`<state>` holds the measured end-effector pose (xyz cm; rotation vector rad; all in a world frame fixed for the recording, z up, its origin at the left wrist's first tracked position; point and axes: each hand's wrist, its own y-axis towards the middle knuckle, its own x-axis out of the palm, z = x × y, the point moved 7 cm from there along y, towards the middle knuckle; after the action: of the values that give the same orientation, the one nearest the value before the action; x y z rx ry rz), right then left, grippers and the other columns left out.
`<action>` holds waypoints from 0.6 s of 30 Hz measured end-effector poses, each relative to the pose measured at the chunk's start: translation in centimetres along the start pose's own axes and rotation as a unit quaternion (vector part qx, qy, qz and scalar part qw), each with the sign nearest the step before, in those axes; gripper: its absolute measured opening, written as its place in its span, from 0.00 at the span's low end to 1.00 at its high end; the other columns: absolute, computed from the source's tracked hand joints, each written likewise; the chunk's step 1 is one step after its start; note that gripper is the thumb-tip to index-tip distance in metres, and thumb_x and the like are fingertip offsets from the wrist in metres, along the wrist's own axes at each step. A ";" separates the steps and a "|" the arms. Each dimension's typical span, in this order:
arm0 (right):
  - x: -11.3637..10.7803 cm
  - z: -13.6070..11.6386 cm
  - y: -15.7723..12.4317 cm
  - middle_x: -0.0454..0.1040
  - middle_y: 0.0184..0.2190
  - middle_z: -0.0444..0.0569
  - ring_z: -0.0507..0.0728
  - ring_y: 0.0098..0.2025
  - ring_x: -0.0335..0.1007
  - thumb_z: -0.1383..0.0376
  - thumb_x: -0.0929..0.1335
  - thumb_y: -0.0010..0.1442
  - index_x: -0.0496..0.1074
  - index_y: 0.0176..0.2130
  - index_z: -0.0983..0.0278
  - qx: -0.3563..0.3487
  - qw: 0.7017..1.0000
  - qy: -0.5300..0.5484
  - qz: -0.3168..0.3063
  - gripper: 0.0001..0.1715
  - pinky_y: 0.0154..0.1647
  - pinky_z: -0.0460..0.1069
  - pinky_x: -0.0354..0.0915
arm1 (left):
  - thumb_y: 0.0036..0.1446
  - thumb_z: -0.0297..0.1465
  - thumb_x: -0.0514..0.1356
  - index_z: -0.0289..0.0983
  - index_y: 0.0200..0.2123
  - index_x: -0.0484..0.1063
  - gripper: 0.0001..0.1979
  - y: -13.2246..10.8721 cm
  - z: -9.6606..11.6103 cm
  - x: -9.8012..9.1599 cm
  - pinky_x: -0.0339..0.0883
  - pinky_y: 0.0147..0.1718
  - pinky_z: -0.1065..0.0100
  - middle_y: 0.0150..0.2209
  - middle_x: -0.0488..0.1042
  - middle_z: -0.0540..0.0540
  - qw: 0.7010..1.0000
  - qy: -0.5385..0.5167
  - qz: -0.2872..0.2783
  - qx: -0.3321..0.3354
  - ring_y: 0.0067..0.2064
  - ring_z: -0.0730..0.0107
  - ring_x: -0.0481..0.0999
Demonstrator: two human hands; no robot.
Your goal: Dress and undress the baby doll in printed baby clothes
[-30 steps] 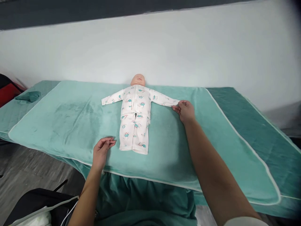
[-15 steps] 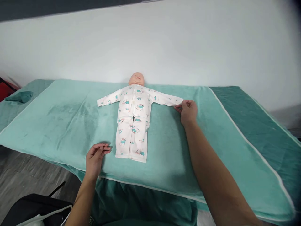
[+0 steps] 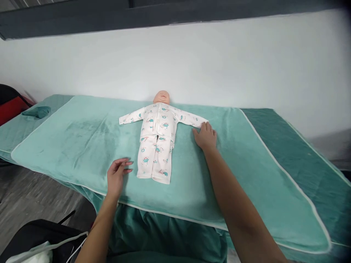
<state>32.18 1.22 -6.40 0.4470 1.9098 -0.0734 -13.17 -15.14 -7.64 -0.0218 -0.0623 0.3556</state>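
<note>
A baby doll (image 3: 161, 97) lies on its back, dressed in a white patterned long-sleeved top (image 3: 159, 120) and matching trousers (image 3: 154, 159). Both sleeves stretch out sideways. My right hand (image 3: 206, 135) rests flat, fingers extended, at the cuff of the sleeve on the right and covers part of that cuff. To the left of the trouser legs, my left hand (image 3: 117, 174) hovers low over the cover with fingers slightly bent and apart, holding nothing. The doll's own hands do not show.
A pale green cover (image 3: 82, 146) is spread over the bed, its white-edged border running near the front. Darker green fabric (image 3: 304, 160) shows at the right. A small green cloth (image 3: 36, 112) lies far left. A black bag (image 3: 41, 237) stands at lower left. The white wall (image 3: 175, 62) rises behind.
My right hand has let go of its pinch on the sleeve cuff and flattened onto it, moving slightly left. The whole view has shifted a little. My left hand stays beside the trousers.
</note>
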 end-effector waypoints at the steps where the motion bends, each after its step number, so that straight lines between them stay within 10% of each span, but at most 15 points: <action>1: 0.1 0.2 0.0 0.49 0.77 0.68 0.70 0.78 0.46 0.51 0.59 0.72 0.53 0.74 0.76 0.005 1.000 -0.002 0.002 0.44 0.77 0.68 0.45 | 0.62 0.41 0.64 0.40 0.45 0.79 0.13 1.1 0.5 0.3 0.81 0.37 0.61 0.48 0.82 0.40 0.998 0.051 0.004 0.030 0.48 0.57 0.83; 3: 0.0 0.4 0.0 0.51 0.77 0.68 0.70 0.78 0.48 0.51 0.59 0.72 0.54 0.74 0.76 0.011 1.000 -0.003 0.011 0.44 0.77 0.67 0.45 | 0.63 0.38 0.62 0.41 0.48 0.79 0.13 4.1 2.0 1.1 0.80 0.48 0.53 0.51 0.81 0.38 0.977 0.169 0.022 0.128 0.55 0.53 0.79; 6: -0.2 0.6 -0.2 0.55 0.76 0.69 0.71 0.78 0.49 0.51 0.60 0.71 0.56 0.73 0.78 0.022 0.999 -0.006 0.023 0.44 0.77 0.68 0.45 | 0.58 0.33 0.64 0.39 0.55 0.78 0.21 9.5 4.2 2.8 0.51 0.74 0.40 0.67 0.71 0.35 0.913 0.311 0.035 0.262 0.75 0.44 0.58; 11: -0.3 0.6 -0.4 0.56 0.75 0.68 0.71 0.77 0.51 0.50 0.61 0.71 0.56 0.73 0.79 0.031 0.999 -0.012 0.022 0.45 0.77 0.67 0.47 | 0.65 0.36 0.57 0.40 0.69 0.67 0.29 17.1 3.7 5.0 0.39 0.74 0.34 0.75 0.59 0.37 0.858 0.460 -0.026 0.226 0.79 0.41 0.47; 18: -0.5 0.4 -0.5 0.57 0.75 0.69 0.71 0.77 0.51 0.51 0.61 0.70 0.57 0.72 0.77 0.035 0.999 -0.011 0.025 0.43 0.76 0.68 0.47 | 0.66 0.36 0.55 0.40 0.67 0.70 0.28 17.8 3.3 5.3 0.40 0.75 0.39 0.74 0.62 0.38 0.862 0.450 -0.012 0.233 0.76 0.43 0.57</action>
<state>32.52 0.56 -6.14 0.5399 1.8772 -0.1123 -14.63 3.45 -4.62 0.2943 0.9573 0.2987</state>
